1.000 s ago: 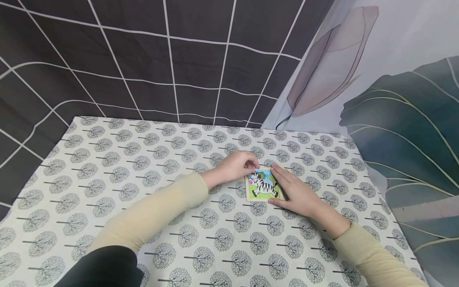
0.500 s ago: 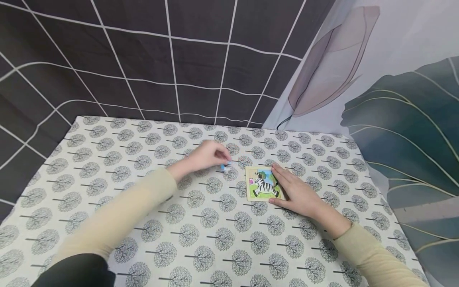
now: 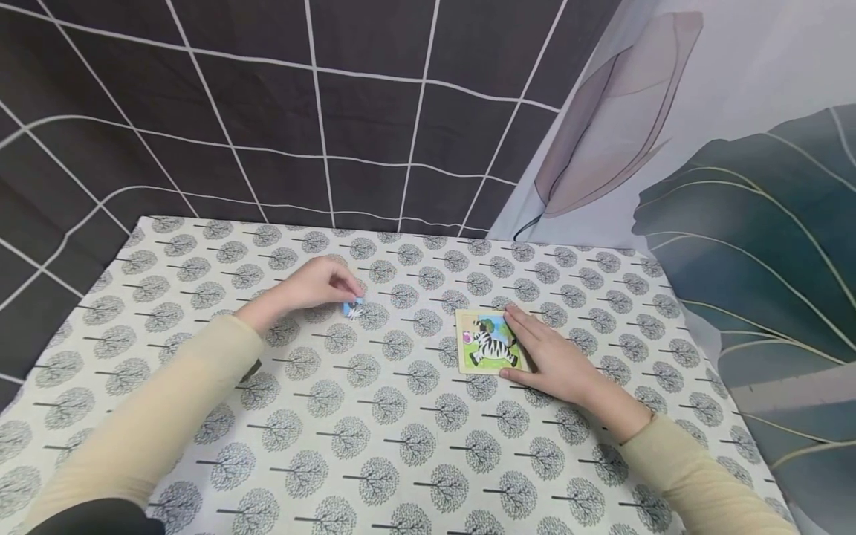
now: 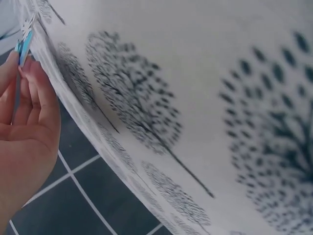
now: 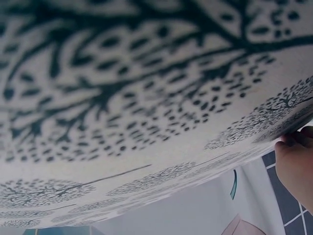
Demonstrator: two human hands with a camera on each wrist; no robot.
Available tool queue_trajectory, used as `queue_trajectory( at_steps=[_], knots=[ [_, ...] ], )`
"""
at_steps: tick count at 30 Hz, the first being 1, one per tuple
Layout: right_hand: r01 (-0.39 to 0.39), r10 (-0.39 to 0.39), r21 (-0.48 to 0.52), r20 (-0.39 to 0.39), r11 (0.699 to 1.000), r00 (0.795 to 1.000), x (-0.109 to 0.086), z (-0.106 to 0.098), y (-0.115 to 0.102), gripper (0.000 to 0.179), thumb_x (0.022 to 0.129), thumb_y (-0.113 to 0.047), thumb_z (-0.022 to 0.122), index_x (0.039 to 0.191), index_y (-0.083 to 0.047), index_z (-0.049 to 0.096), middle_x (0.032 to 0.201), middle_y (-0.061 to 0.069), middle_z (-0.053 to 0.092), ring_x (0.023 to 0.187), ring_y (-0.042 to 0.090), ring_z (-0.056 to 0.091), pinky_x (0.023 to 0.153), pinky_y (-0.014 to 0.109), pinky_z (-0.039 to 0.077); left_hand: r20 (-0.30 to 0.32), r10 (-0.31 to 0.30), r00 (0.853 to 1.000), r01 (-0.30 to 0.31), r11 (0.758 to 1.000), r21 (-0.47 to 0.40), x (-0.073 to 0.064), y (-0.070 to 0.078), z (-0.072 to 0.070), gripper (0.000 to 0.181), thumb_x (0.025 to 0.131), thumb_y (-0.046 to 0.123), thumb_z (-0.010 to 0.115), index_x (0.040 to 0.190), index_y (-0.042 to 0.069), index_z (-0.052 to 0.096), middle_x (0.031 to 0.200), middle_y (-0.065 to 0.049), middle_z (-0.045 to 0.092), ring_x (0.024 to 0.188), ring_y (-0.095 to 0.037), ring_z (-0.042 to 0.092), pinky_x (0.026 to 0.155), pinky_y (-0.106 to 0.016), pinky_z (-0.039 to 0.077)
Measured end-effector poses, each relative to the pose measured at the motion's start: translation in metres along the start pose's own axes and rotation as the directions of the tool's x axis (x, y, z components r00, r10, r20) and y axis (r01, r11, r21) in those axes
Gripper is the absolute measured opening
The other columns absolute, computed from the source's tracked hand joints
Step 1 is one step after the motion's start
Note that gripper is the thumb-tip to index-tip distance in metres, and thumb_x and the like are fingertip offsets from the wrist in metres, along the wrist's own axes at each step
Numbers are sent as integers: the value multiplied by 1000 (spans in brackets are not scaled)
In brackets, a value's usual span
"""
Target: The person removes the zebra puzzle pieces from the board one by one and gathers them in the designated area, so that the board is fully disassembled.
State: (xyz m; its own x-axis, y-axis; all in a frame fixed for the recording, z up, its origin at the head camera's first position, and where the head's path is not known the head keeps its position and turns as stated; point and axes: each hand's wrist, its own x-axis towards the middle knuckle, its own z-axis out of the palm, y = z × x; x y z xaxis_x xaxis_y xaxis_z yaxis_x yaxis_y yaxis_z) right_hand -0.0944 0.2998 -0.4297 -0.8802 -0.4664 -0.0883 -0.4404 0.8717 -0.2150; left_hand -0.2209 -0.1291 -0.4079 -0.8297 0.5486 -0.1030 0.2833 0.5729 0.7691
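Left of centre in the head view, it's the L hand [image 3: 319, 283], thumb and fingertips pinching a small puzzle piece [image 3: 352, 308], blue w/ black-and-white stripes. L wrist cam backs that up: thumb one side, finger t'other, piece poking past the tips, far upper left. Whether it touches the tree-print cloth [image 3: 401, 446], can't tell; it's well apart from the tray [image 3: 461, 351], that's for sure.

Handling it well? Light pinch on the edges, I'd say: looks thin, prob flips or slips if squeezed hard. Hold it level, face in sight, and any putting-down wants to be gentle, no dropping. R hand [image 3: 556, 365] should press just enough so the tray doesn't skid.

That R hand, right of centre: spread, fingers over the tray's upper right corner, thumb by its lower edge. R wrist cam adds little, just part of the hand at the right margin.

Now the container: shallow square tray, pale rim, lying on the cloth. Inside, a zebra pic [image 3: 493, 349]: striped body, pink muzzle, green below, blue and a tree above. Top left there's a tan patch, prob a bare slot; the pinched piece's colours look a fair match, no guarantees. Seams too small to call; R edge is partly under the hand.

Further out: dark grid-lined backdrop [image 3: 368, 115] up top, leaf-print curtain [image 3: 756, 223] upper right.
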Motion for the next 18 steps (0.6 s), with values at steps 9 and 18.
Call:
queue_trajectory(
  at_steps=[9,18],
  knots=[
    [-4,4,3,4,1000,1000,1,0,0,105,95,-59,70,167,0,22,177,18,19,161,42,27,130,58,28,13,-35,999,34,999,42,-2,-7,2,13,92,1,77,104,1,80,110,-19,79,96,-27,76,98,-46,61],
    [-5,5,4,2,1000,1000,0,1,1,104,95,-59,70,166,1,22,177,18,19,161,42,27,130,58,28,-37,-55,998,56,998,22,2,-6,6,14,94,4,77,107,1,78,109,-18,78,101,-31,74,101,-48,60]
  ],
)
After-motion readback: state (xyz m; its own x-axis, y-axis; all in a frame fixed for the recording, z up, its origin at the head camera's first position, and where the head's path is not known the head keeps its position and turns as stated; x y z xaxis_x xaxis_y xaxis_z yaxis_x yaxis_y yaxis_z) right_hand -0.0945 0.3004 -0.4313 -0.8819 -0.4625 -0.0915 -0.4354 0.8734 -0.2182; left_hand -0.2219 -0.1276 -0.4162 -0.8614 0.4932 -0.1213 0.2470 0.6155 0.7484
